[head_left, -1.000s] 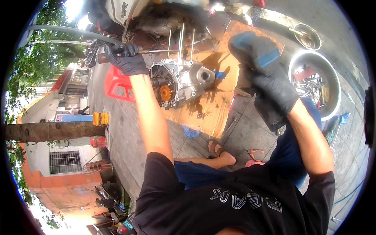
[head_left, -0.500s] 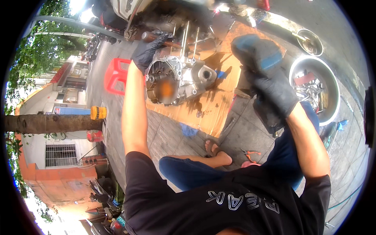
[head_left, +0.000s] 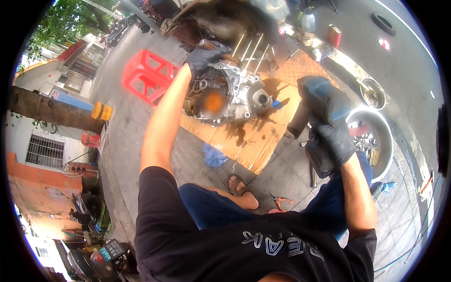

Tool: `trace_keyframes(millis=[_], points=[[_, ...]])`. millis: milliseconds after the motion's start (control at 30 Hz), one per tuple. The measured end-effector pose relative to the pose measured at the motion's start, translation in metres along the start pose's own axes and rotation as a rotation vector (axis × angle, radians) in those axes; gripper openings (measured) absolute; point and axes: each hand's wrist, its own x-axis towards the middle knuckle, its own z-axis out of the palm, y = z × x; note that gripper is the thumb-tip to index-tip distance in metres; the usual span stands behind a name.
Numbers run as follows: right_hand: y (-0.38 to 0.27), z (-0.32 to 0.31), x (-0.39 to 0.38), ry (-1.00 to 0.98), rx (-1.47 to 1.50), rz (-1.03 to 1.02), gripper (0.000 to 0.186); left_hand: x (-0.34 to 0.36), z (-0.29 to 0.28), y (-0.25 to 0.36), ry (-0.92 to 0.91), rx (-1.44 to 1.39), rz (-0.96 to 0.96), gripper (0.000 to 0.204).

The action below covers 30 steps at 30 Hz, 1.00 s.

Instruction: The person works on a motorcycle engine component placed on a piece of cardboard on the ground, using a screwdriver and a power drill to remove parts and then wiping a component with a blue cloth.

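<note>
In a black glove, my right hand (head_left: 336, 141) is closed round the grip of a blue-and-black cordless power tool (head_left: 324, 96). It is held up to the right of an engine crankcase (head_left: 257, 98), apart from it. The silver case lies on a cardboard sheet (head_left: 249, 145), its cavity showing gears and long studs standing at its far side. My gloved left hand (head_left: 203, 58) is at the case's far left edge, its fingers curled over a brown rod-like piece (head_left: 230, 57). That piece is partly hidden by the glove.
A red plastic stool (head_left: 149, 77) stands left of the case. To the right are a metal basin (head_left: 391, 145) of loose metal parts and a smaller bowl (head_left: 380, 101). Orange-handled pliers (head_left: 282, 202) and a blue cloth (head_left: 215, 155) lie on the paving. A red can (head_left: 334, 35) stands farther off.
The view has turned and shifted, so the case and stool appear farther right. Both hands keep their grips; the power tool stays raised beside the case.
</note>
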Motion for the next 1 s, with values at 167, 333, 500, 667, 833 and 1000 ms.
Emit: trace_keyframes(millis=[167, 333, 500, 667, 833, 1000], points=[[0.007, 0.010, 0.003, -0.073, 0.091, 0.037, 0.045, 0.004, -0.002, -0.008, -0.080, 0.195, 0.163, 0.029], [0.007, 0.019, 0.010, -0.096, -0.137, -0.133, 0.052, -0.016, 0.037, 0.033, -0.012, 0.186, 0.224, 0.021], [0.014, 0.021, 0.016, -0.128, -0.239, 0.007, 0.050, -0.053, 0.022, 0.058, 0.055, 0.029, 0.327, 0.019], [-0.024, 0.025, -0.001, -0.146, -0.404, -0.126, 0.062, -0.059, 0.037, 0.091, 0.027, 0.179, 0.431, 0.024], [-0.051, 0.021, -0.004, -0.278, -0.283, 0.078, 0.066, -0.065, 0.050, 0.108, 0.037, 0.170, 0.364, 0.018], [0.013, 0.022, 0.009, -0.165, -0.326, -0.037, 0.067, -0.055, 0.045, 0.099, 0.144, 0.224, 0.425, 0.016]])
